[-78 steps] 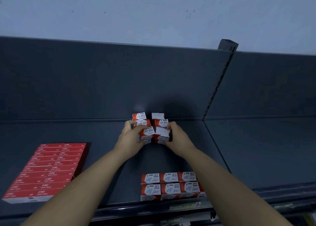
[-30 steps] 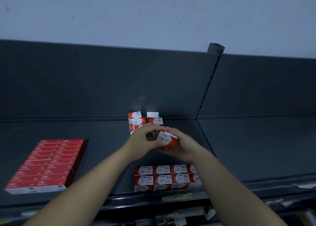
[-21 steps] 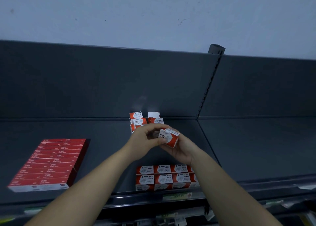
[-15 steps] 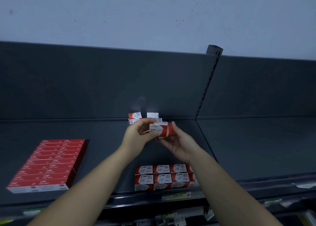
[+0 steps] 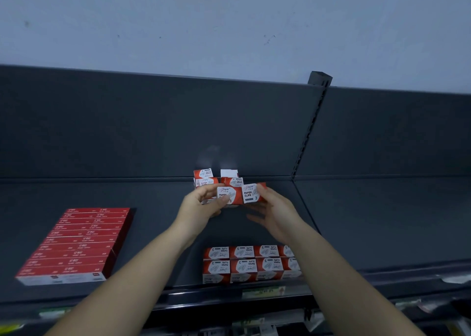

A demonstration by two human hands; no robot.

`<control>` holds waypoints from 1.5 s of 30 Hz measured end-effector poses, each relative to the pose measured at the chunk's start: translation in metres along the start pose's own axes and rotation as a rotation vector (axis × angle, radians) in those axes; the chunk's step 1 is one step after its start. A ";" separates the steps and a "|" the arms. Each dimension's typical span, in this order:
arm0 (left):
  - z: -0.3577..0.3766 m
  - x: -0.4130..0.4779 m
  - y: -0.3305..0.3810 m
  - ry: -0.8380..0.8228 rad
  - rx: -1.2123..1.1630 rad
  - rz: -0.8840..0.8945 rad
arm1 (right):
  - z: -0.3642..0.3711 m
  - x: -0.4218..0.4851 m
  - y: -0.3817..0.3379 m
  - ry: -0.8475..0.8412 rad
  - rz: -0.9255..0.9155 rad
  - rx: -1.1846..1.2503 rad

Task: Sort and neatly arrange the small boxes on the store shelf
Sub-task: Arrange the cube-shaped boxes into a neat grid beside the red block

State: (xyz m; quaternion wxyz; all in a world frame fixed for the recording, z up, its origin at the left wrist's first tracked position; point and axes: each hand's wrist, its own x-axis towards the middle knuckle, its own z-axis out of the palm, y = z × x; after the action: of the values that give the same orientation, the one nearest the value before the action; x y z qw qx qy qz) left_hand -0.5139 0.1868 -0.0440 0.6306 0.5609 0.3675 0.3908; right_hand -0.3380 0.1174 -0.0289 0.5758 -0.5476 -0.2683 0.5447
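Change: half a second ago one box was turned between both hands. Now two boxes (image 5: 238, 195) are held end to end, labels facing the camera and reading upright, raised just in front of the back pile (image 5: 216, 180).

Meaning: judged as squaring up a pair taken from the loose pile, ready to go to the front rows (image 5: 249, 262) at the edge of the shelf (image 5: 382, 221). The pile behind is still askew, so sorting is partly done.

Left hand (image 5: 201, 208): fingers (image 5: 211, 191) curled over the top of the left-hand box and thumb on its face, pinching it.

Right hand (image 5: 276, 214): fingers (image 5: 263, 190) fairly straight, laid against the right end of the right-hand box. The thumb is spread well below and touches nothing. The contact behind the box is hidden.

Also present: flat packs (image 5: 76, 244), red, in a neat block at the left of the shelf, untouched.
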 end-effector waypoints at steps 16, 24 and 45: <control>-0.002 -0.008 0.000 0.018 0.011 0.060 | 0.010 -0.010 0.004 -0.053 0.010 0.139; -0.007 -0.008 0.000 0.004 0.005 0.060 | 0.015 -0.013 0.005 -0.032 0.022 0.188; -0.026 -0.005 -0.019 -0.164 0.564 0.033 | -0.013 -0.005 0.005 -0.105 -0.069 -0.758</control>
State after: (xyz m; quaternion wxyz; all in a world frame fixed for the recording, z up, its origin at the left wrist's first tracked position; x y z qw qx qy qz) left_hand -0.5378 0.1918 -0.0651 0.4707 0.7497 0.4004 0.2368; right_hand -0.3293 0.1078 -0.0357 0.3362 -0.6836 -0.4979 0.4144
